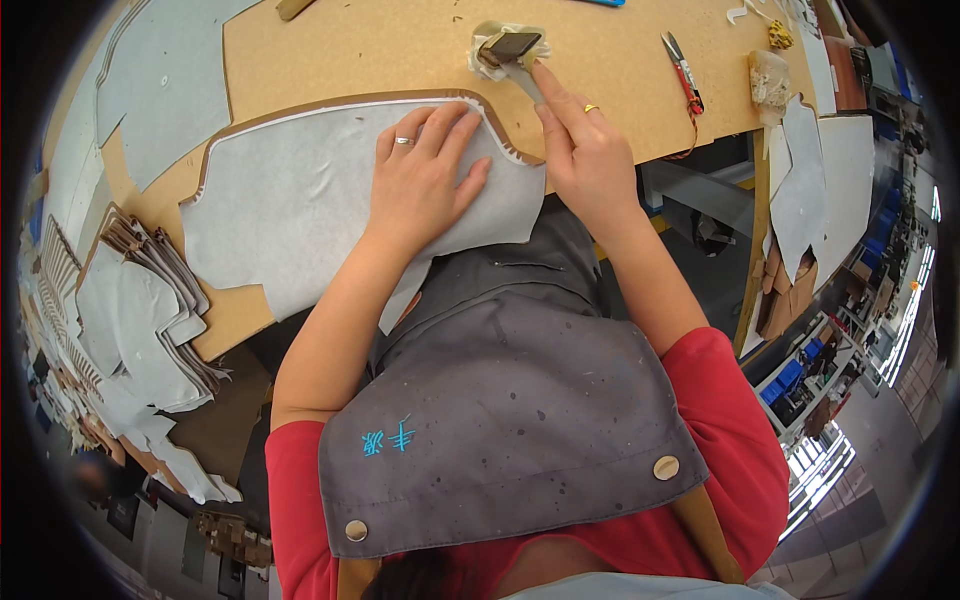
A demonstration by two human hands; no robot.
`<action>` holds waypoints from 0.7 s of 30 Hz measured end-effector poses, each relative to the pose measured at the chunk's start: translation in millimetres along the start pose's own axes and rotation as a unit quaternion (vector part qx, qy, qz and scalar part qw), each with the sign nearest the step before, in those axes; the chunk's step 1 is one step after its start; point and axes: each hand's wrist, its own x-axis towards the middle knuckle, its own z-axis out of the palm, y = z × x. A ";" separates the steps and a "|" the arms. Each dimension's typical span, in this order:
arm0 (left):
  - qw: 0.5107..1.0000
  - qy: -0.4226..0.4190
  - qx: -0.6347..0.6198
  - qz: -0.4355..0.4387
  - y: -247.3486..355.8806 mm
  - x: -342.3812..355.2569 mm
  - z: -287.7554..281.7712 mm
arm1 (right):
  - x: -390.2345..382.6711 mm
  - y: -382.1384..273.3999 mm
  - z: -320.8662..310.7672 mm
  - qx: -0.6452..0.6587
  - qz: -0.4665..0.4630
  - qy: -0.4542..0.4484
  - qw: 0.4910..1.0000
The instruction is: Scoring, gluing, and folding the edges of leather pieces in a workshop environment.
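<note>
My left hand [425, 170] lies open on a pale grey cut piece [280, 200] with a brown, notched border along its upper edge. My right hand [585, 165] grips a light-handled brush [510, 47], index finger along the handle. Its dark, flat head is over a small container smeared with cream paste [480, 62], just beyond the piece. The brush tip is hidden in or behind that container.
Scissors [680, 70] and a waxy translucent block [769, 85] lie to the right on the tan worktable [350, 40]. Stacked pieces [150, 310] fill the left side. More pale sheets [805, 180] sit at the right, beside a gap in the table.
</note>
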 end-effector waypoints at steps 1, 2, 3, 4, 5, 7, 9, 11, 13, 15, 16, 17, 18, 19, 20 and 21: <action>1.000 0.000 0.000 -0.001 0.1 -2.3 0.8 | -3.7 -0.5 2.9 0.000 0.000 -0.001 1.000; 1.000 0.005 0.001 -0.001 -0.4 -2.9 1.6 | -7.0 -0.9 7.1 -0.015 -0.007 -0.025 1.000; 1.000 0.010 0.003 -0.002 -0.7 -2.3 1.8 | -7.5 -1.6 8.8 -0.031 -0.015 -0.049 0.998; 1.000 0.010 0.003 -0.002 -0.8 0.3 1.3 | -2.6 0.0 6.1 -0.031 -0.015 -0.049 0.998; 1.000 0.009 0.001 0.000 -0.4 -0.3 0.7 | 2.5 -0.5 2.2 -0.014 -0.012 -0.031 0.999; 1.000 0.006 -0.002 0.001 0.1 -2.5 0.1 | 2.1 -1.0 2.9 0.004 -0.006 -0.014 1.000; 1.000 0.004 -0.002 -0.005 -0.3 -0.1 0.5 | 1.6 0.5 7.4 -0.042 -0.041 -0.047 0.997; 1.000 0.007 -0.001 -0.003 -0.7 -2.5 1.5 | 3.5 0.1 9.5 -0.035 -0.044 -0.049 0.997; 1.000 0.009 0.000 -0.003 -1.2 -2.2 1.8 | 6.6 -0.9 7.7 -0.027 -0.046 -0.051 0.997; 1.000 0.012 -0.013 0.000 0.5 -0.5 -0.4 | 9.8 -6.3 -2.1 0.014 -0.027 -0.038 0.999; 1.000 0.010 -0.013 -0.002 0.4 -4.0 0.0 | 5.0 -8.2 0.4 0.015 -0.026 -0.040 0.999; 1.000 0.018 -0.011 -0.002 -1.2 -4.4 1.7 | 2.0 -8.5 5.0 -0.016 -0.037 -0.069 0.997; 1.000 0.026 -0.010 -0.001 -2.5 -3.4 2.9 | 1.3 -7.9 7.4 -0.047 -0.047 -0.097 0.993; 1.000 0.027 -0.011 0.000 -3.5 -1.1 3.9 | 5.9 -4.7 6.3 -0.048 -0.047 -0.097 0.993; 1.000 0.021 -0.012 -0.003 -3.3 -1.5 3.1 | 10.6 -1.4 4.7 -0.035 -0.061 -0.056 0.996; 1.000 0.015 -0.014 -0.005 -2.8 -2.3 2.9 | 12.4 1.3 3.0 -0.022 -0.074 -0.015 0.997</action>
